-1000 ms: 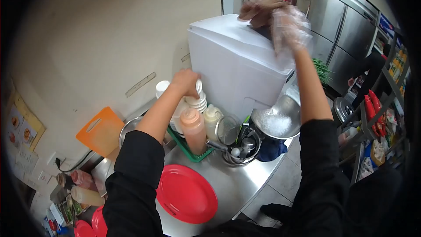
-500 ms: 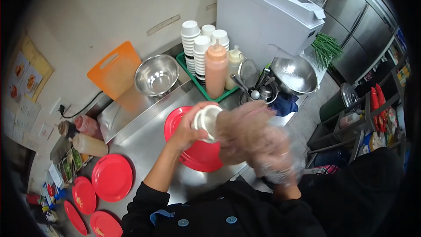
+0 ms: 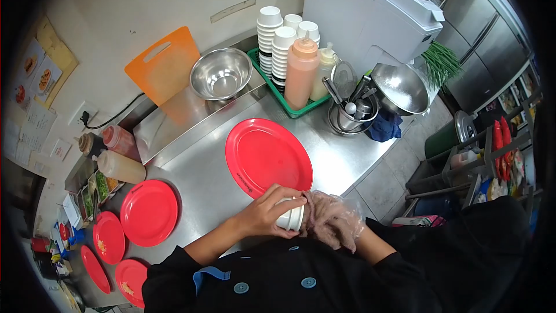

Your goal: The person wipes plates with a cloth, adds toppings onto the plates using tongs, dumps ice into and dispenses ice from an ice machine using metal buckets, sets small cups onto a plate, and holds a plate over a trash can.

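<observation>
My bare left hand [image 3: 264,213] is closed around small white cups [image 3: 291,219], which look nested and are tilted on their side close to my body. My right hand [image 3: 350,227] wears a clear plastic glove and grips a brownish-pink cloth [image 3: 327,214]. The cloth is against the open end of the cups, hiding their mouth and most of my right fingers. Just beyond both hands lies a large red oval plate [image 3: 269,156] on the steel counter [image 3: 200,182].
Stacked white cups [image 3: 270,37] and an orange sauce bottle [image 3: 302,75] stand in a green tray [image 3: 298,111]. A steel bowl [image 3: 221,75], utensil holder [image 3: 352,119] and wok-like pan [image 3: 401,90] sit around the back. Several red plates [image 3: 149,213] are at left.
Both hands have come down toward my body with the cups and cloth, uncovering more of the red oval plate. The cloth, blurred before, is now nearly still. The camera view has shifted slightly.
</observation>
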A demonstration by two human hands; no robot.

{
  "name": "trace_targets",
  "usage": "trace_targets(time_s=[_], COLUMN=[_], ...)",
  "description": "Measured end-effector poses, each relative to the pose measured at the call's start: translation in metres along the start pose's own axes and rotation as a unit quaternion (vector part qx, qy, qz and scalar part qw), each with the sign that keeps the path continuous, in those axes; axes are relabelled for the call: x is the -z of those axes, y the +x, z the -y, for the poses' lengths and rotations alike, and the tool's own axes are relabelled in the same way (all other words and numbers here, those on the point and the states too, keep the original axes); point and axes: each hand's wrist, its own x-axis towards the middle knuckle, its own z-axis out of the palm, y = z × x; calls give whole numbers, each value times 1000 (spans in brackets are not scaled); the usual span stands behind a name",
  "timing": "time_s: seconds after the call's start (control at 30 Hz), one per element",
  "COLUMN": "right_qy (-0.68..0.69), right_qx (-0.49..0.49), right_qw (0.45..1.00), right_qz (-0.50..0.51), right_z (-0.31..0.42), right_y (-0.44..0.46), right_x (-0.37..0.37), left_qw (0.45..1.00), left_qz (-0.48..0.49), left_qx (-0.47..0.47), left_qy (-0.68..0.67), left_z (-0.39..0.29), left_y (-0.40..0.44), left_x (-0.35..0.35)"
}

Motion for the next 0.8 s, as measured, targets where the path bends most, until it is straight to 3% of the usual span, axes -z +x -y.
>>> trace_targets(time_s=[0.07, 0.1, 0.13, 0.17, 0.2, 0.23, 0.27, 0.3, 0.33, 0.37, 0.4, 0.47, 0.57, 0.67, 0.73, 0.8], right_qy=[-62, -83, 335, 172, 192, 211, 213, -146, -477, -486, -452, -707, -740, -695, -690, -564], right_qx=[41, -95, -39, 65, 78, 92, 91, 217, 302, 8, -287, -144, -63, -96, -57, -70], right_qw=[969, 914, 808, 884, 886, 888, 888, 947, 823, 873, 845, 691, 665, 712, 720, 785], right_qz=[-234, -386, -483, -429, -414, -399, -398, -186, 62, 42, 19, -46, -79, -16, -47, -246], right_z=[43, 44, 47, 76, 80, 83, 83, 81, 78, 87, 94, 44, 10, 11, 19, 34], right_y=[-7, -14, -9, -16, -17, -10, 8, 30, 41, 61, 90, 99, 100, 94, 91, 91], right_x=[-22, -27, -25, -20, -3, 14, 36, 60, 72, 50, 22, -15, -10, 0, 10, 20], left_qw=[1000, 988, 952, 906, 844, 844, 806, 764, 765, 802, 834, 839, 880, 908, 913, 909], left_qz=[-16, -113, -206, -286, -357, -357, -377, -395, -394, -384, -370, -373, -325, -271, -261, -228], left_qx=[-18, 94, 205, 251, 292, 295, 307, 316, 316, 321, 322, 328, 342, 316, 313, 349], left_qy=[8, -42, -91, -185, -274, -271, -337, -401, -400, -326, -250, -222, -64, 37, 23, 5], left_z=[15, 23, 32, 45, 60, 71, 80, 88, 97, 104, 111, 121, 146, 154, 154, 141], left_y=[-8, -13, -19, -27, -36, -44, -51, -54, -54, -54, -52, -45, -43, -38, -36, -30], left_x=[-2, -2, -3, -4, -1, 5, 12, 14, 13, 12, 11, 3, -7, -13, -14, -10])
